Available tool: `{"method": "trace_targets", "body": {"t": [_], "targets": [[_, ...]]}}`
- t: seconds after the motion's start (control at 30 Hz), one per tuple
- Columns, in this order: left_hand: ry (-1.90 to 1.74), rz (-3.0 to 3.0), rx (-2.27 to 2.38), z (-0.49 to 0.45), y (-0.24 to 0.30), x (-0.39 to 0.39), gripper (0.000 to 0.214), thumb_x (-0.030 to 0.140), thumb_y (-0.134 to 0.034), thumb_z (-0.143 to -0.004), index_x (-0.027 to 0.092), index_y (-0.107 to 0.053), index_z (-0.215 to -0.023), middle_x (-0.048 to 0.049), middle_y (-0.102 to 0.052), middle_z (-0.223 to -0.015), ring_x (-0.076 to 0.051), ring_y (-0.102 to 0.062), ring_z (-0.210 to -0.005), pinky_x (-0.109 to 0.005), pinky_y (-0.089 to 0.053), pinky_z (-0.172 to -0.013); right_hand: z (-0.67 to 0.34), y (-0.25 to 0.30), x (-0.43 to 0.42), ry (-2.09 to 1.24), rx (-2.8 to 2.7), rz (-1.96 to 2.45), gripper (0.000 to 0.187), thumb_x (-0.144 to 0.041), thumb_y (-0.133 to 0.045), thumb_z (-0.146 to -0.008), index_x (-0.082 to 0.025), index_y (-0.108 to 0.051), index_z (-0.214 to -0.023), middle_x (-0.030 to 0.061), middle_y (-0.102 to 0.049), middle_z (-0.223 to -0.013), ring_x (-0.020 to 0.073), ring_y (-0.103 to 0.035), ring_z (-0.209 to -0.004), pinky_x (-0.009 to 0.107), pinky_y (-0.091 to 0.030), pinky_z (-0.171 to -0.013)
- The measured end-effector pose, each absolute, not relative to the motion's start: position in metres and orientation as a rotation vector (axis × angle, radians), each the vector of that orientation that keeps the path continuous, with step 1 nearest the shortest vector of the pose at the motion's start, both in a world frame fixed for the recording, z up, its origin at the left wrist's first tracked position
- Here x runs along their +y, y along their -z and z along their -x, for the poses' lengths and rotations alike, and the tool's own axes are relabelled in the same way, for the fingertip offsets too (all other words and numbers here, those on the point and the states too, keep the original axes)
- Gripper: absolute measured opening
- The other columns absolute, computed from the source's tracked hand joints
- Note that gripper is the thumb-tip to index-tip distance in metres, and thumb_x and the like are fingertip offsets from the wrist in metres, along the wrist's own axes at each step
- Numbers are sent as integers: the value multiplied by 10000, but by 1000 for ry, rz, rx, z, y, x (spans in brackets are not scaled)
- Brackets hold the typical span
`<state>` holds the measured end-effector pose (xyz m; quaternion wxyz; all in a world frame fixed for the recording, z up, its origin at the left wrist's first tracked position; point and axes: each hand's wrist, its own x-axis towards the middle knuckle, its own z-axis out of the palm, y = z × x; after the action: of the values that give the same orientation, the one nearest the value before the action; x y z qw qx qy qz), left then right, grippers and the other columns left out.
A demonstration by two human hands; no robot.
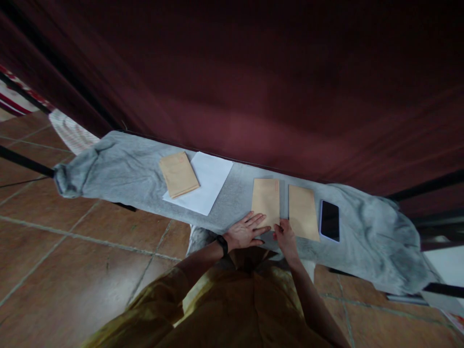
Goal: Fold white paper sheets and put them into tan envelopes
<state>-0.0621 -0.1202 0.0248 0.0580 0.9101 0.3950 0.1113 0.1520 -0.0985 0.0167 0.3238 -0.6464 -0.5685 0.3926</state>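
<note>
In the head view a brown paper envelope (266, 198) lies flat on the grey cloth before me. My left hand (247, 229), with a dark band at its wrist, rests with spread fingers over the envelope's lower left part. Curled at its lower right corner, the fingers of my right hand (285, 234) pinch the edge. A second brown envelope (303, 212) lies just right of it, apart from the first. Farther left, a small stack of brown envelopes (179, 175) partly covers white paper sheets (213, 181).
A phone (329, 221) with a dark screen lies right of the envelopes. The grey cloth (123, 169) covers a narrow bench or table, bunched at both ends. Behind it hangs a dark red curtain-like surface (253, 121). Brown floor tiles (90, 270) show below.
</note>
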Motion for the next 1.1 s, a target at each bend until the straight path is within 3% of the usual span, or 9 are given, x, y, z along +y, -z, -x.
{"method": "trace_targets", "body": {"t": [0.13, 0.47, 0.7, 0.9, 1.1], "targets": [[-344, -2766, 1200, 62, -26, -121, 615, 572, -490, -991, 295, -404, -1534, -93, -277, -1667, -239, -259, -1536, -431, -138, -1262, -150, -16, -99, -1130, -1317, 1585, 357, -554, -563, -794, -229, -535, -938, -4, -637, -797, 140, -581, -529, 276, -526, -503], [-411, -2768, 1258, 62, -24, -119, 638, 524, -483, -1007, 271, -321, -1571, -50, -291, -1666, -204, -225, -1547, -409, -199, -1262, -175, -21, -96, -1078, -1097, 1545, 391, -539, -613, -766, -238, -524, -998, -44, -576, -747, 149, -581, -531, 316, -580, -487], [-477, -2796, 1271, 63, -16, -114, 600, 486, -467, -1021, 225, -360, -1550, -86, -388, -1619, -209, -350, -1497, -423, -244, -1259, -225, -21, -92, -992, -934, 1576, 482, -573, -659, -719, -236, -509, -1028, -68, -553, -725, 128, -566, -518, 310, -591, -506], [-455, -2729, 1262, 63, -15, -113, 569, 493, -479, -1012, 223, -431, -1512, -99, -450, -1579, -232, -410, -1465, -447, -295, -1242, -253, -24, -93, -866, -1055, 1757, 446, -544, -523, -834, -195, -546, -1111, -16, -600, -758, 167, -609, -575, 299, -564, -523], [-497, -2711, 1251, 62, -14, -112, 560, 503, -468, -1014, 242, -440, -1509, -76, -459, -1575, -223, -419, -1460, -441, -301, -1241, -257, -38, -93, -369, -1499, 2168, 330, -277, -440, -954, -151, -644, -1181, 110, -730, -931, 198, -685, -768, 264, -486, -660]]}}
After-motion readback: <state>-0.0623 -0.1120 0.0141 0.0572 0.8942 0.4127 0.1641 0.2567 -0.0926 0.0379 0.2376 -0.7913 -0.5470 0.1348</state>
